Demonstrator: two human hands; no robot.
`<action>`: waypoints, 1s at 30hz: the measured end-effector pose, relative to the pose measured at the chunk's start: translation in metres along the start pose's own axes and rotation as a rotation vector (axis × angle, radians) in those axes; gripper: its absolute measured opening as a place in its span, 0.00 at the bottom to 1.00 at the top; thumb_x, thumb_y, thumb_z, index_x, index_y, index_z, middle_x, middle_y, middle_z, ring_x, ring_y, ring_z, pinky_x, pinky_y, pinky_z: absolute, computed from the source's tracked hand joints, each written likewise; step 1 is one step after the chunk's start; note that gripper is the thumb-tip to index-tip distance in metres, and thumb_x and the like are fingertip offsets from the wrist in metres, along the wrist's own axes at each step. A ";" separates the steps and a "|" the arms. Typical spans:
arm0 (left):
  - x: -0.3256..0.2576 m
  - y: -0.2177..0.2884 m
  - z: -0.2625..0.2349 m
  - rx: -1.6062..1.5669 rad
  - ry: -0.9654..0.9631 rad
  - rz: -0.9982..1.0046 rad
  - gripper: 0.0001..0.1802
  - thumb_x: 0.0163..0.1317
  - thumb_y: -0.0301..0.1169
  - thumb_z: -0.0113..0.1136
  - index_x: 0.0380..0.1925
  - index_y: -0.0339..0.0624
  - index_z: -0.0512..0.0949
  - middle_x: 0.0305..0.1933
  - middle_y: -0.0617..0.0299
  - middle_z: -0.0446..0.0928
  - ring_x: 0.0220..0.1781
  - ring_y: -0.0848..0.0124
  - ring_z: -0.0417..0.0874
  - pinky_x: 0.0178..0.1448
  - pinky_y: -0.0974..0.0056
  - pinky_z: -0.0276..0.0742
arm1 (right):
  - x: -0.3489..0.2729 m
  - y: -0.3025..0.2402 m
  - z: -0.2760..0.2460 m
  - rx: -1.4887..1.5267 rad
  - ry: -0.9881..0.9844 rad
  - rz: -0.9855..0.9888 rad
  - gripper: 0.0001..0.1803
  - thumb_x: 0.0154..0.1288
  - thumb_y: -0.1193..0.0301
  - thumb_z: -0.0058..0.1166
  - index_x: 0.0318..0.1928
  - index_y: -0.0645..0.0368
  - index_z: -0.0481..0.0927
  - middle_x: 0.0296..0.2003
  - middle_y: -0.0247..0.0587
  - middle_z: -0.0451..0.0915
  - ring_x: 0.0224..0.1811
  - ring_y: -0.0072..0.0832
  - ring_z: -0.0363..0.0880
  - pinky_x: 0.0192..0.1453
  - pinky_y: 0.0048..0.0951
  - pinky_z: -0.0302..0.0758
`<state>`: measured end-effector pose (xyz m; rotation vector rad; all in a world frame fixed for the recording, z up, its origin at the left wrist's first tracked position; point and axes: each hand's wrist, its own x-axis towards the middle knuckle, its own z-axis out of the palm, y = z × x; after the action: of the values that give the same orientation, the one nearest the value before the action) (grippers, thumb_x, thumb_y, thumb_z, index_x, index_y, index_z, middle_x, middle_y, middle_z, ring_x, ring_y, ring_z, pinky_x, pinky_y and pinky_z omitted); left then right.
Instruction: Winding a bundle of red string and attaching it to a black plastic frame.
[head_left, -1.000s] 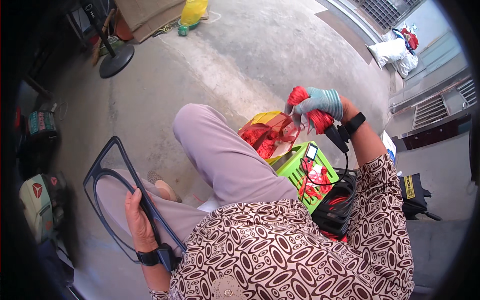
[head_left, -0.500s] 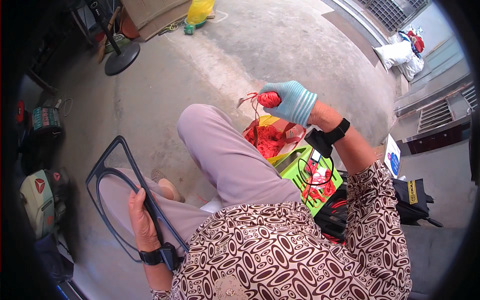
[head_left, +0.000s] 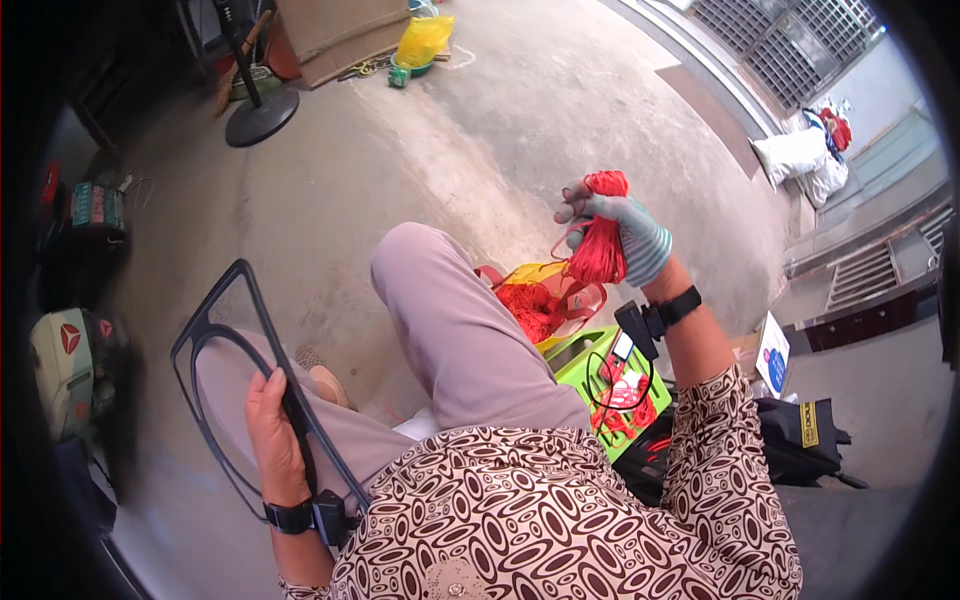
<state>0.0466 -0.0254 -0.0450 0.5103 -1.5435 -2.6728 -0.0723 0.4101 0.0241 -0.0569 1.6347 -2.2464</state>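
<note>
My bare left hand [head_left: 277, 435] is wrapped around one bar of a dark grey frame [head_left: 208, 302] with a curved inner loop. The frame leans tilted over my left thigh. Out in front on the right, my right hand [head_left: 645, 240], in a grey and light-blue striped glove, grips a thick bundle of red cord [head_left: 602, 255]. Strands of it spread below the fingers, and a loose end dangles. Beneath that hand, a yellow and red bag [head_left: 540, 272] holds a tangle of red cord [head_left: 528, 312]. Nearer to me, a lime-green basket [head_left: 572, 378] contains more red cord and small items.
A black bag [head_left: 800, 440] and a white box [head_left: 772, 355] are at my right. On the left are a beige machine [head_left: 65, 365] and a round black stand base [head_left: 262, 118]. A yellow bag [head_left: 425, 40] lies far ahead; white sacks [head_left: 790, 158] sit far right.
My right hand has turned and moved slightly right, so the red cord bundle now hangs upright with its strands in view. My left hand keeps its hold on the frame.
</note>
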 end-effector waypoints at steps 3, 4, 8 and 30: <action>0.002 0.002 0.013 0.089 0.022 0.064 0.07 0.65 0.27 0.54 0.41 0.39 0.73 0.36 0.66 0.77 0.37 0.81 0.78 0.44 0.74 0.74 | -0.001 0.003 0.018 0.163 0.003 -0.039 0.19 0.62 0.67 0.51 0.50 0.66 0.71 0.39 0.49 0.79 0.32 0.32 0.81 0.40 0.29 0.81; 0.007 -0.007 0.010 0.097 0.106 0.187 0.11 0.65 0.26 0.54 0.46 0.38 0.71 0.40 0.64 0.76 0.39 0.81 0.77 0.42 0.75 0.73 | 0.002 0.003 0.028 0.158 -0.021 -0.038 0.19 0.62 0.67 0.51 0.50 0.66 0.71 0.39 0.49 0.79 0.32 0.32 0.81 0.40 0.29 0.81; 0.004 0.004 0.020 0.503 0.393 0.636 0.21 0.60 0.21 0.55 0.53 0.35 0.66 0.49 0.58 0.72 0.49 0.73 0.73 0.51 0.70 0.70 | 0.015 0.016 0.079 0.352 -0.111 -0.055 0.19 0.62 0.67 0.52 0.50 0.66 0.71 0.38 0.49 0.79 0.34 0.32 0.81 0.40 0.30 0.81; -0.007 -0.012 0.041 -0.178 -0.349 -0.174 0.11 0.70 0.34 0.48 0.40 0.39 0.74 0.23 0.63 0.75 0.17 0.79 0.71 0.21 0.76 0.67 | -0.019 0.005 0.191 -0.726 0.038 -0.294 0.21 0.50 0.78 0.62 0.47 0.65 0.76 0.36 0.39 0.81 0.32 0.22 0.80 0.37 0.24 0.77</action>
<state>0.0433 0.0163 -0.0345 0.1838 -1.3593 -3.1317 -0.0076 0.2402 0.0858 -0.4624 2.5091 -1.7101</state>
